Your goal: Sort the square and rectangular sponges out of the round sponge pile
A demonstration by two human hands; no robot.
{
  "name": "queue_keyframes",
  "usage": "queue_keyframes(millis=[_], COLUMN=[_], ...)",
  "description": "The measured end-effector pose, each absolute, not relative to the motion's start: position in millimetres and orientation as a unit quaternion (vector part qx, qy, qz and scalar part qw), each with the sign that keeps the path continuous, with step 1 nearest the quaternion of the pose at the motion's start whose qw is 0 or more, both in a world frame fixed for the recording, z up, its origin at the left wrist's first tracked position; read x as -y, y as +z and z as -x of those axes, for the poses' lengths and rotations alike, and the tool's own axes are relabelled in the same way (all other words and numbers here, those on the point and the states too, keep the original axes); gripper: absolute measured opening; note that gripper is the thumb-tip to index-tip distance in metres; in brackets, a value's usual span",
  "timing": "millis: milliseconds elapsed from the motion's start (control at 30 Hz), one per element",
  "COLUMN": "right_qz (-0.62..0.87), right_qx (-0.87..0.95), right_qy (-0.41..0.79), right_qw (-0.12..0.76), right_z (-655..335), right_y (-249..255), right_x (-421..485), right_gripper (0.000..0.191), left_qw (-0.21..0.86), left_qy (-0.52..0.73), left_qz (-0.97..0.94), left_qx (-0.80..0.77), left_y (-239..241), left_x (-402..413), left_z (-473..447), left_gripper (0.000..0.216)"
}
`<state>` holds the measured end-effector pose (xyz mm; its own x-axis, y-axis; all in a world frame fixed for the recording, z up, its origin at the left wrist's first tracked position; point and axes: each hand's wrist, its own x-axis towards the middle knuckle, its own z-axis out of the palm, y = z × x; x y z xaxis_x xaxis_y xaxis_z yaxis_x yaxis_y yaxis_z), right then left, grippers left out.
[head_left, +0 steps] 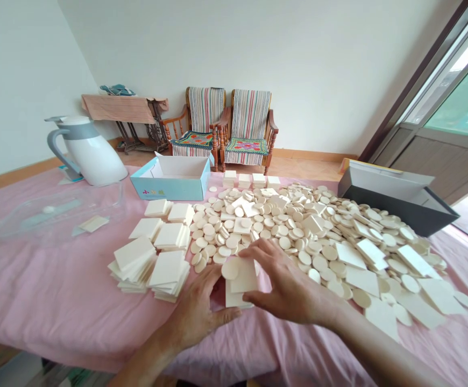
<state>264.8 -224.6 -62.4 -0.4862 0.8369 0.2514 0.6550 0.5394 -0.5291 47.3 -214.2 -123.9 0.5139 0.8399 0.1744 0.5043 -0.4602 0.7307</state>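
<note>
My right hand (290, 285) grips a cream square card (244, 277) between its thumb and fingers, above another square card (234, 301). A round disc (231, 269) lies over the held card's upper left corner. My left hand (197, 306) is cupped at the left of these cards, thumb and fingers apart, its fingertips close to the disc. Left of it stand several stacks of square cards, the nearest a stack (167, 271) beside a looser stack (135, 260). Beyond my hands spreads a large heap of round discs (282, 231) mixed with square cards.
A light blue box (169, 188) and a black box (395, 201) stand behind the pieces. At the left are a white jug (94, 156) and a clear plastic lid (56, 215) on the pink cloth (76, 285). Small card stacks (244, 181) line the far edge.
</note>
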Motion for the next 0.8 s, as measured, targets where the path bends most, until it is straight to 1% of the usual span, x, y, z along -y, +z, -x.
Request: queue_keyframes(millis=[133,300,400,500,567,633,667,800], right_qz=[0.454,0.46,0.469,0.469,0.47,0.477,0.479,0.473], right_qx=[0.844,0.849,0.851,0.855,0.857,0.856,0.855,0.861], right_qy=[0.192,0.205,0.199,0.188,0.176,0.17,0.167,0.159], right_qw=[0.213,0.162,0.127,0.12,0.119,0.109,0.104,0.095], right_z=[-257.1,-262.5,-259.0,-250.7,-245.6,-241.8,-240.3,-236.1], right_y=[-67.1,-71.8,-77.2,-83.2,-85.8,-86.6,-86.6,-85.2], right_x=[236.3,234.9,235.2,235.7,234.8,232.8,231.5,226.9], right_gripper=[0.051,0.072,0.082,0.09,0.092,0.088,0.085,0.076], left_qw=[0.323,0.307,0.288,0.246,0.208,0.173,0.155,0.12], left_qy=[0.278,0.255,0.243,0.237,0.241,0.246,0.25,0.243], left_qz=[-0.805,-0.811,-0.817,-0.83,-0.836,-0.84,-0.842,-0.853], left_qx=[-0.412,-0.427,-0.436,-0.441,-0.448,-0.452,-0.453,-0.445], left_y=[-121.2,-120.7,-120.5,-121.7,-125.7,-132.2,-135.6,-140.6], left_x=[215.2,214.3,217.8,226.8,234.1,240.2,242.4,244.7], left_z=[-50.0,-49.1,-45.5,-39.9,-35.3,-30.1,-27.5,-20.2], left_gripper=[0.064,0.066,0.08,0.099,0.103,0.098,0.093,0.052])
